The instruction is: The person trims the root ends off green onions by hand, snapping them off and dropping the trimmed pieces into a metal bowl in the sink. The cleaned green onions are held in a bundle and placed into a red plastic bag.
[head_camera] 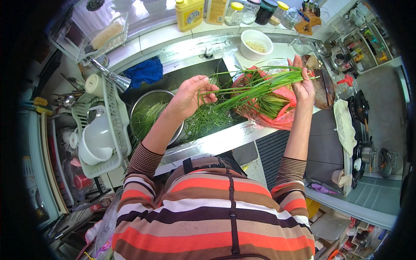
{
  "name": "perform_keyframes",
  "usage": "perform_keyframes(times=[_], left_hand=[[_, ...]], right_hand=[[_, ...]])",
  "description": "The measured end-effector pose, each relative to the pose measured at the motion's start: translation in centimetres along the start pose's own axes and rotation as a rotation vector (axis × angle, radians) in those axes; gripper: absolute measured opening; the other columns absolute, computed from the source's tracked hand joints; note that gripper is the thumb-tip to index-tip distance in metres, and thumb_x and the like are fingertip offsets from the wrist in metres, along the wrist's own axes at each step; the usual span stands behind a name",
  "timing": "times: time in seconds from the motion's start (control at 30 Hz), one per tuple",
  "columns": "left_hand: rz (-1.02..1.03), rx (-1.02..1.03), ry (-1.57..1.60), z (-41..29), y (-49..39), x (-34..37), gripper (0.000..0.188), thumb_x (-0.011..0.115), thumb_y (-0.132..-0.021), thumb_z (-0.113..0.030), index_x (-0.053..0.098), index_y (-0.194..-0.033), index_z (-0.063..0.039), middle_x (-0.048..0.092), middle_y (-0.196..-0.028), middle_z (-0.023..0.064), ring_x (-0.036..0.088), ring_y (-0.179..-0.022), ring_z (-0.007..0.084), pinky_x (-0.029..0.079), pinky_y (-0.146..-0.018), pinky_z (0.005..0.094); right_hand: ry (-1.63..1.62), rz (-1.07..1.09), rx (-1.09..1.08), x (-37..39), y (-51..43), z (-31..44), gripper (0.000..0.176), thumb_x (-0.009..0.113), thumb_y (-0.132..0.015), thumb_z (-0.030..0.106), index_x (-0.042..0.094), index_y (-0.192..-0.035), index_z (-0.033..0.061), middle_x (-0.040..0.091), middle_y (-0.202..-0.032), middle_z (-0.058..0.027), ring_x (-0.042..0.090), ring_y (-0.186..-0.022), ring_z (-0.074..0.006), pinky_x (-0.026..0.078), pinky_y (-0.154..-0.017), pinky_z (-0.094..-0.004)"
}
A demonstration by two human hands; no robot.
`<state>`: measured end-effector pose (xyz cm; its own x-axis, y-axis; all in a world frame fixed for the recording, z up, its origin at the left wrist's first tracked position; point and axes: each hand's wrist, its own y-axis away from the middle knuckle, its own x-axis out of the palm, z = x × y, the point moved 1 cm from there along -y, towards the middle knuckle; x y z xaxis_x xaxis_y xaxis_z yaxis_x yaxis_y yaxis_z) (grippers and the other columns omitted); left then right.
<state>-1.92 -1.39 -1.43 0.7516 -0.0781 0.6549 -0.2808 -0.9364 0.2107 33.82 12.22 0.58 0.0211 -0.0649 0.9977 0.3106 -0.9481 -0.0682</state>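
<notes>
A bunch of long green chives (260, 91) lies across the palm of my right hand (302, 81), its pale root ends past the thumb. The leaves stretch left towards my left hand (195, 96). My left fingers are curled near the leaf tips, and a thin leaf runs by the fingertips; whether they pinch it I cannot tell. Under my right hand, a red plastic bag (279, 122) holds more chives (274, 105). Loose chive leaves (208, 120) cover part of the metal sink (191, 66). On its left, a steel bowl (156, 92) contains chives with pale ends (152, 115).
Right of the bag, a round wooden cutting board (320, 97) carries a knife (327, 86) and ginger-like pieces (313, 63). A white tub (256, 35) stands behind the bag. A blue cloth (143, 73) hangs at the sink's back left, near a dish rack (122, 120). Jars (250, 13) line the ledge.
</notes>
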Motion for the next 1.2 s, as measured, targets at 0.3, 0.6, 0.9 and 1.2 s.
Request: perform_keyframes(times=[0.3, 0.6, 0.9, 1.2], left_hand=[[0.072, 0.041, 0.187, -0.3, 0.4, 0.2, 0.016, 0.044, -0.099, -0.02, 0.053, -0.093, -0.008, 0.064, -0.105, 0.0228, 0.066, -0.092, 0.033, 0.053, -0.086, 0.047], [-0.08, 0.125, 0.192, 0.5, -1.5, -3.0, 0.012, 0.039, -0.099, -0.015, 0.041, -0.096, -0.003, 0.057, -0.108, 0.029, 0.059, -0.104, 0.0429, 0.048, -0.094, 0.0542], [-0.327, 0.096, 0.034, 5.7, -2.8, -7.8, 0.015, 0.043, -0.098, -0.016, 0.038, -0.103, -0.003, 0.057, -0.108, 0.0272, 0.061, -0.101, 0.0395, 0.049, -0.092, 0.0492], [-0.398, -0.034, -0.681, 11.1, -4.5, -6.6, 0.02, 0.064, -0.085, -0.016, 0.062, -0.098, -0.001, 0.063, -0.092, 0.0071, 0.058, -0.082, 0.0172, 0.046, -0.081, 0.0295]], right_hand=[[-0.046, -0.037, -0.044, 0.0, 0.0, 0.6, 0.05, 0.024, -0.102, 0.027, 0.033, -0.136, -0.0077, 0.042, -0.138, -0.0253, 0.042, -0.129, -0.0356, 0.019, -0.113, -0.0592], [-0.063, -0.236, -0.254, -0.2, -1.2, 2.6, 0.048, 0.018, -0.103, 0.023, 0.035, -0.138, -0.0046, 0.043, -0.138, -0.0237, 0.043, -0.128, -0.0378, 0.017, -0.114, -0.0574], [-0.106, -0.423, -0.495, -5.8, 0.4, 7.9, 0.042, 0.021, -0.104, 0.026, 0.033, -0.135, 0.0, 0.045, -0.136, -0.0205, 0.047, -0.122, -0.0432, 0.044, -0.099, -0.0561], [-0.245, -0.322, -0.369, -6.4, 4.7, 8.0, 0.047, 0.018, -0.103, 0.029, 0.033, -0.139, 0.0011, 0.042, -0.141, -0.0185, 0.045, -0.126, -0.0388, 0.027, -0.108, -0.0604]])
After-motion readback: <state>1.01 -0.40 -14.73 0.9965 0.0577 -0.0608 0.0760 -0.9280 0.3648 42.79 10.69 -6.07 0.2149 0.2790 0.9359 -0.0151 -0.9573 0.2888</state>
